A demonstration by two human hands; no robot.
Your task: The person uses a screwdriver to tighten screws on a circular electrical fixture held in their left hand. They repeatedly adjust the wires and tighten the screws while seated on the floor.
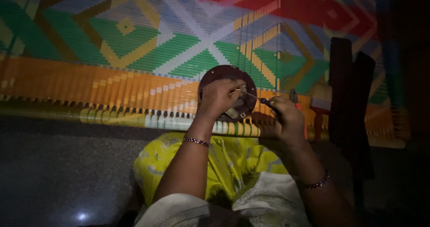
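Here the left hand (219, 97) grips a round brown disc (227, 92), steadying it upright. The right hand (282, 115) is closed around a thin tool (262, 100) whose tip meets the disc, before a colourful woven mat (134, 52).

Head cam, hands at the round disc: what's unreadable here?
- Left hand covers much of the dark round disc; its centre is hidden.
- Thin metal tool in the right hand: tip too small and dim to make out.
- Dark upright frame at right: lost in shadow.
- Patterned woven mat: cut off by the top and left edges.
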